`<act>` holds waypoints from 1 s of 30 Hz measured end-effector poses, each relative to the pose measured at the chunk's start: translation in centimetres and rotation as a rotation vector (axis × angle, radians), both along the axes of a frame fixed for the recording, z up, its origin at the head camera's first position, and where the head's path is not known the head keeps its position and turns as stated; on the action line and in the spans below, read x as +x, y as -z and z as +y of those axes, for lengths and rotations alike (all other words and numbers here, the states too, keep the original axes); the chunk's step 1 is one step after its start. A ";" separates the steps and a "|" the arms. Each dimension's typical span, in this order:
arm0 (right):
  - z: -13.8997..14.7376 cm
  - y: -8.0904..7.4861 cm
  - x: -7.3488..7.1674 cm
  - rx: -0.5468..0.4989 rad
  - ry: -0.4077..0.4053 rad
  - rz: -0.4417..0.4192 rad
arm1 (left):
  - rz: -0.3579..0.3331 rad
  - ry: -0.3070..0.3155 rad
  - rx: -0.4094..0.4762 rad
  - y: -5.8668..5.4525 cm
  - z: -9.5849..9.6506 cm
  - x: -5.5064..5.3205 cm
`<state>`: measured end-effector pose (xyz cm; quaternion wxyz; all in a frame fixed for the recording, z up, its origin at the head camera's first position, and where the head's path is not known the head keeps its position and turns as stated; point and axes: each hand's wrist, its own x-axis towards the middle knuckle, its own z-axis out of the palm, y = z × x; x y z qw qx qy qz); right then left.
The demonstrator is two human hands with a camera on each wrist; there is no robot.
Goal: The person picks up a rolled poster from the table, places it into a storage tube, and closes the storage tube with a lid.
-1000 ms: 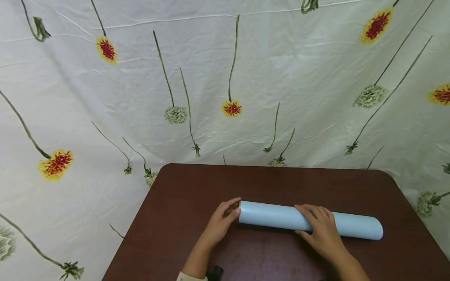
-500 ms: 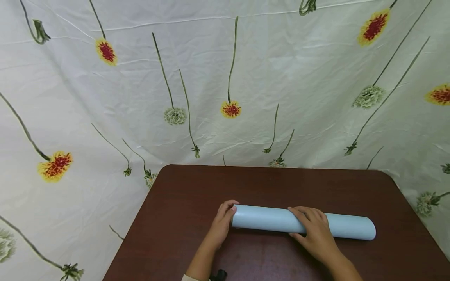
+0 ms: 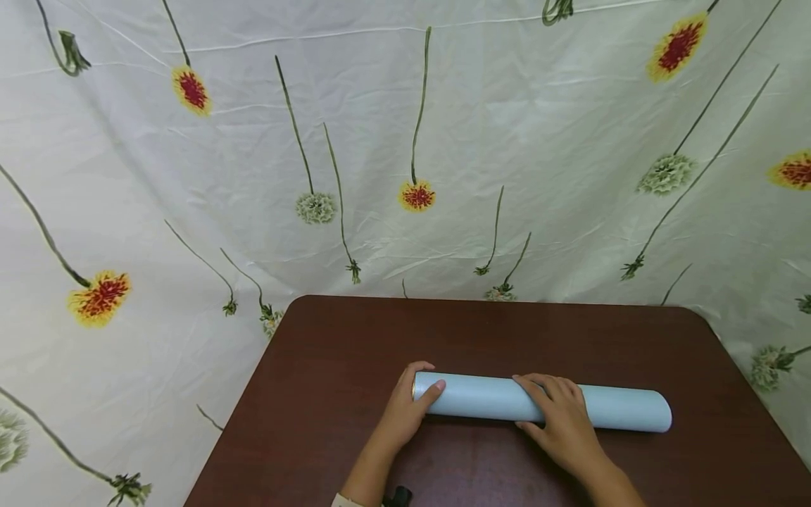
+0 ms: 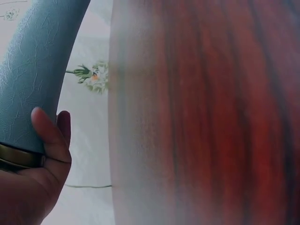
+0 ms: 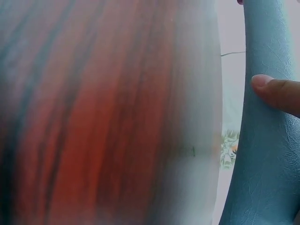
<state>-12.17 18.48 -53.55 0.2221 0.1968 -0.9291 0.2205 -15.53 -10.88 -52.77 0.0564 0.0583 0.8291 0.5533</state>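
A long light-blue roll (image 3: 478,396) with an embossed, wallpaper-like surface lies crosswise over the table. My left hand (image 3: 403,410) grips its left end, thumb on the near side and fingers round behind. In the left wrist view, a brass-coloured band rings that end of the roll (image 4: 35,70), close to the palm of the left hand (image 4: 51,164). My right hand (image 3: 562,426) holds the roll near its middle, fingers over the top and thumb low on the near side. The right wrist view shows only the thumb (image 5: 279,93) lying along the blue surface, plus a fingertip at the top edge.
The dark red-brown wooden table (image 3: 355,331) has rounded far corners. Behind it hangs a white cloth (image 3: 367,105) printed with flowers and stems. A small black object (image 3: 399,497) shows by my left wrist.
The roll and my right hand have shifted left. My left thumb has moved from the roll's end onto its side, and the left hand now wraps that end.
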 end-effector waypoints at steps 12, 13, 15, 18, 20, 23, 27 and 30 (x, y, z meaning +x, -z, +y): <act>-0.3 0.1 -0.2 0.006 -0.001 -0.002 | 0.015 -0.087 0.050 0.2 0.5 -0.1; -0.3 0.1 -0.2 0.007 -0.001 -0.002 | 0.015 -0.090 0.060 0.3 0.5 -0.1; -0.4 0.1 -0.2 0.007 -0.001 0.002 | 0.014 -0.093 0.079 0.3 0.6 -0.1; -0.5 0.2 -0.2 0.007 -0.002 0.006 | 0.014 -0.094 0.106 0.4 0.6 -0.1; -0.5 0.3 -0.2 0.008 -0.003 0.008 | 0.014 -0.097 0.123 0.4 0.6 0.0; -0.6 0.3 -0.2 0.011 -0.005 0.013 | 0.013 -0.106 0.143 0.3 0.7 0.1; -0.7 0.3 -0.1 0.011 -0.005 0.018 | 0.009 -0.116 0.167 0.1 0.8 0.2; -0.8 0.3 -0.1 0.012 -0.006 0.016 | 0.010 -0.117 0.173 0.0 0.8 0.2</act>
